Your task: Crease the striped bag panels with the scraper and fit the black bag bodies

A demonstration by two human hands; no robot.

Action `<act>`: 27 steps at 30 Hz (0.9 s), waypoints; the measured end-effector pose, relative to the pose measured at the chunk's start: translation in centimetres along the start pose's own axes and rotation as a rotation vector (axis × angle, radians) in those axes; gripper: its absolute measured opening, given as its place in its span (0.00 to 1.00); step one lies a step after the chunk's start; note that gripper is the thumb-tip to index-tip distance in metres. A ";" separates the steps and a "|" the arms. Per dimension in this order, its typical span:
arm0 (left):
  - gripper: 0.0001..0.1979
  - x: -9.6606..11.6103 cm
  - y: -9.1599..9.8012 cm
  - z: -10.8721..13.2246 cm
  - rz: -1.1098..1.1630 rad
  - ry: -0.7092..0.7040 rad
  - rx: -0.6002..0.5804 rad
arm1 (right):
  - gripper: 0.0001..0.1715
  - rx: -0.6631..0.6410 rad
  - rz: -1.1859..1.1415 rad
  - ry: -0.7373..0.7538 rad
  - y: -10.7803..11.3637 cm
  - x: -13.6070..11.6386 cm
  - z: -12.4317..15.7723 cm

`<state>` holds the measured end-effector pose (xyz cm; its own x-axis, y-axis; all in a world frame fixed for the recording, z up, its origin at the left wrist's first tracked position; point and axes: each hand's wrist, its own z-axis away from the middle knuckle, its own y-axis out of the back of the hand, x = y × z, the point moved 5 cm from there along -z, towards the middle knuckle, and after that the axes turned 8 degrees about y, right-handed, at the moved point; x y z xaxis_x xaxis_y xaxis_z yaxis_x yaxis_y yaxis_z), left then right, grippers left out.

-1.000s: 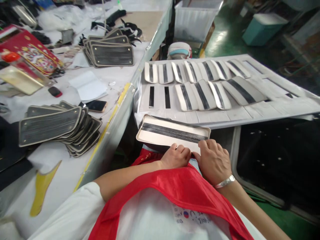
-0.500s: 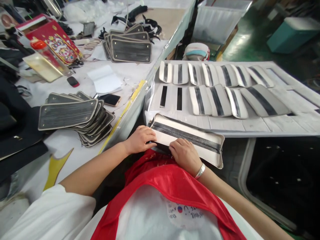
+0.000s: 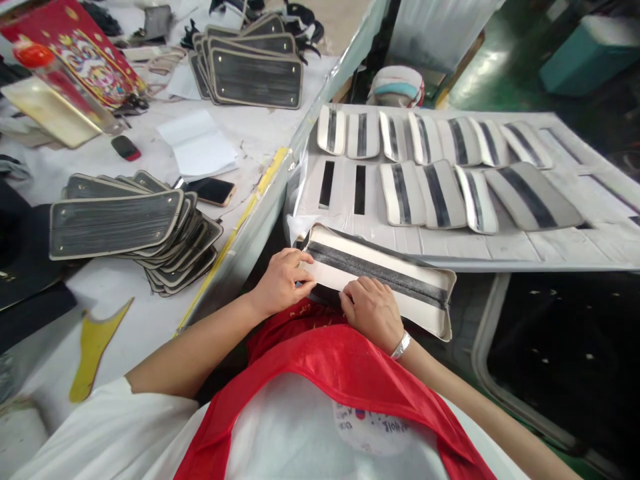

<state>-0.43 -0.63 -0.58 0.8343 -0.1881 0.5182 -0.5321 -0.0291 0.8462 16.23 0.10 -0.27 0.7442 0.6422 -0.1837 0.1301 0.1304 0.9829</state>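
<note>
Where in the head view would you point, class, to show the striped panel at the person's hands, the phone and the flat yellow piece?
Striped panel point(image 3: 383, 273): head view, on its dark central stripe.
Phone point(image 3: 216, 191): head view, on its dark screen.
Flat yellow piece point(image 3: 95, 347): head view, on its middle.

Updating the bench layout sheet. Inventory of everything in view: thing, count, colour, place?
worked panel: one, white, black-striped, front centre
board: one, white, right of table
laid-out panels: eleven, pale with black stripes, on board
table: one, white, left
panel stacks: two, dark, on table
phone: one, black, beside nearer stack
paper: count unclear, white, behind phone
flat piece: one, yellow, table's near end
small device: one, black-red, left of paper
box: one, red, far left
bottle: one, red-capped, before box
bin: one, grey, behind board
container: one, teal, far right
apron: one, red, worn
wristband: one, silver, worn
left grip: one, bare, worked panel's left end
right grip: one, bare, worked panel's near edge
</note>
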 end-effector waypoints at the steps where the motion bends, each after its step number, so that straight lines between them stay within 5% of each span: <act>1: 0.06 -0.1 0.0 0.2 0.006 0.024 0.024 | 0.12 -0.001 -0.004 -0.002 0.0 0.0 -0.1; 7: 0.02 -0.2 -0.1 0.9 0.061 0.197 0.142 | 0.10 0.028 -0.010 0.021 0.0 -0.5 -0.4; 11: 0.15 -0.1 -0.4 1.0 0.159 0.298 0.208 | 0.19 0.043 0.061 0.254 -0.5 -2.2 -0.1; 16: 0.22 0.0 -1.1 1.3 0.253 0.340 0.263 | 0.24 0.042 0.124 0.375 -1.4 -2.6 0.7; 27: 0.19 0.2 -2.7 2.2 0.378 0.533 0.214 | 0.26 0.136 0.213 0.364 -1.8 3.7 7.8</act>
<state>0.89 -2.74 -2.99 0.5132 0.2834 0.8101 -0.7718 -0.2604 0.5800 23.89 -3.64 -2.59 0.4872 0.8716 0.0540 0.1020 -0.1183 0.9877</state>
